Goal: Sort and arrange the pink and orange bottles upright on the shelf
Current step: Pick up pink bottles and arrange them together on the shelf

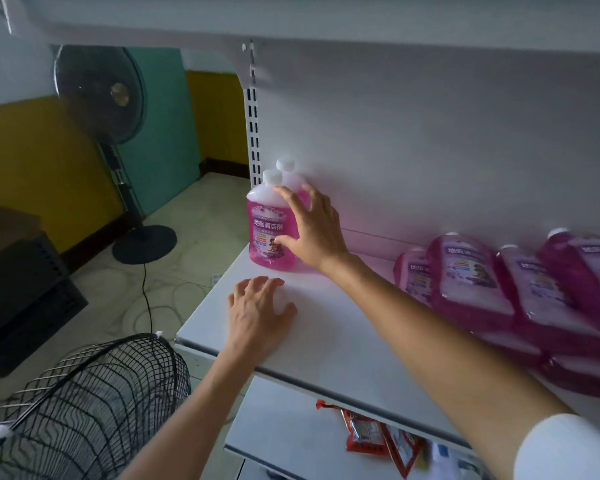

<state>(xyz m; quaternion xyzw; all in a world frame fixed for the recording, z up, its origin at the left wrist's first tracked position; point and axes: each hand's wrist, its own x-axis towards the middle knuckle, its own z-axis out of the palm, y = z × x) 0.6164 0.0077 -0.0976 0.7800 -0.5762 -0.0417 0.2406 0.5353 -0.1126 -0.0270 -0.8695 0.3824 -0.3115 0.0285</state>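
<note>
Pink translucent white-capped bottle point(265, 230), upright at frame centre on white metal shelf point(326, 341), grasped by right hand point(312, 233), left hand point(257, 313) relaxed, empty, resting on shelf below centre

Label on the front upright pink bottle point(269, 233) reads 地板清洁剂 in white characters, with the smaller print beneath it illegible; the opening characters 地板清 recur on the label of one lying pink bottle point(465, 271), and other labels are too blurred to read.
</note>
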